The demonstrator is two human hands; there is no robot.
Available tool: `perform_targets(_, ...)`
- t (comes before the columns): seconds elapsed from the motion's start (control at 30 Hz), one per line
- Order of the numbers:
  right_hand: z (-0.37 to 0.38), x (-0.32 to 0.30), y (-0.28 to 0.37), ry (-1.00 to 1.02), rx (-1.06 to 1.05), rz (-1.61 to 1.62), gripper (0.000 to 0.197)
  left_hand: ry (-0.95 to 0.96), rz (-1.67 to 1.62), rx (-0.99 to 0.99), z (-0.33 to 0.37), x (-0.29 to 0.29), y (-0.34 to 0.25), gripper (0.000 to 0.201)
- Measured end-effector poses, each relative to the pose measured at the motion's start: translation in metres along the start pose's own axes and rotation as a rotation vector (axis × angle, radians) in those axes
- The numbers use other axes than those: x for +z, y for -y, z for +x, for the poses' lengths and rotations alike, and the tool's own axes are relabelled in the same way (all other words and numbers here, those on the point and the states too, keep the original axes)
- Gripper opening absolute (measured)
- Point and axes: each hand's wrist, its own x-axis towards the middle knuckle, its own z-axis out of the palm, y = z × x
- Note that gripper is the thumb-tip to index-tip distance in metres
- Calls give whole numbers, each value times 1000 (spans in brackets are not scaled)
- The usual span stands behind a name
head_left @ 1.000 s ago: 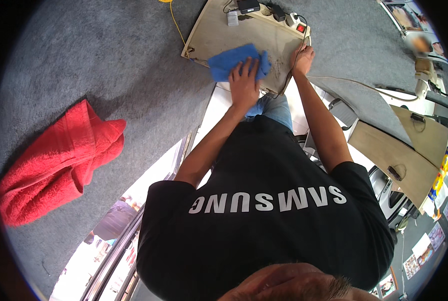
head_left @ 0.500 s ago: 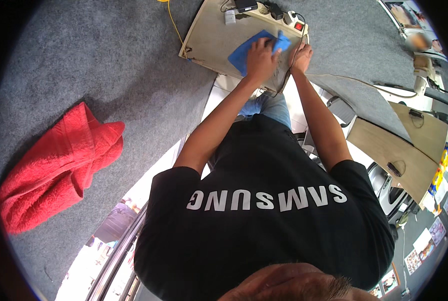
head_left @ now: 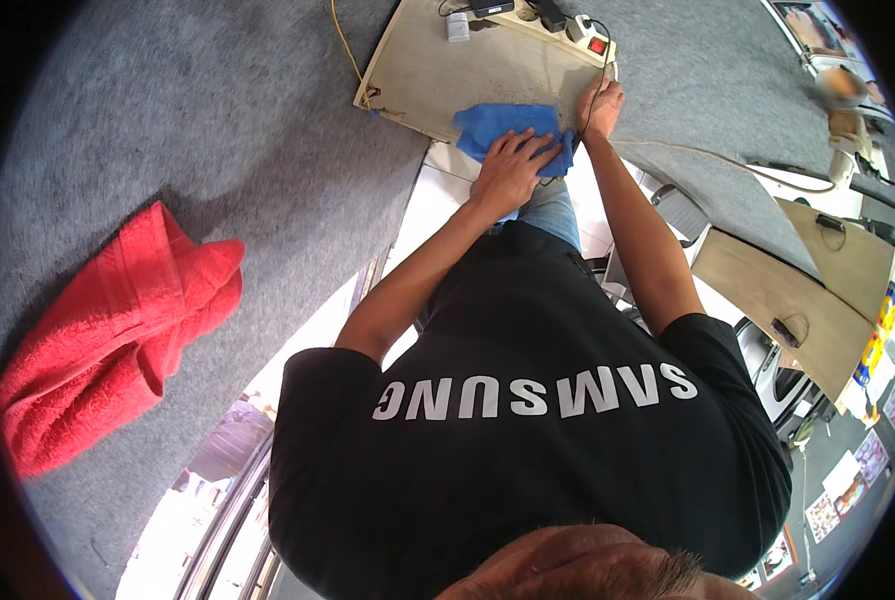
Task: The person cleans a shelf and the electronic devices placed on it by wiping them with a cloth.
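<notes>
A worn beige board lies ahead of me, dusty and stained on top. My left hand is at its near edge, fingers over a crumpled blue cloth that drapes past the edge; my thumb is hidden. At the board's right edge, my right hand has its fingers curled round the side. A thin black cable runs down past that hand and partly behind the cloth. Along the far edge sits a white power strip with a red switch and black plugs.
A red towel lies bunched on the grey carpeted surface at the left. A yellow cord reaches the board's left corner. Right of me are a pale cable, a wooden desk top and a white jointed stand.
My left hand has drawn the blue cloth toward me, from the middle of the board to its near edge. My right hand stays at the right edge.
</notes>
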Motion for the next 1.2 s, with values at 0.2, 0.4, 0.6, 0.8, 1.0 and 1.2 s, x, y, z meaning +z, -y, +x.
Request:
perform_targets(0.2,19,5,-29,-3,-72,-26,56,81,-93,-89,-29,-16,-19,53)
perform_targets(0.4,10,6,-14,21,-80,-26,54,-173,-629,-553,-84,6,9,45)
perform_targets(0.6,3,0,-2,18,-40,-8,55,-813,-1911,-1106,-95,26,72,58)
perform_targets(0.8,18,14,-27,-17,-76,-52,56,-987,-2166,-712,-41,9,132,59)
perform_targets(1.0,11,10,-17,-29,-24,-69,57,-929,-2259,-624,-18,2,134,54)
perform_targets(1.2,2,-8,0,-16,8,-45,56,-472,-2430,-814,-17,39,77,50)
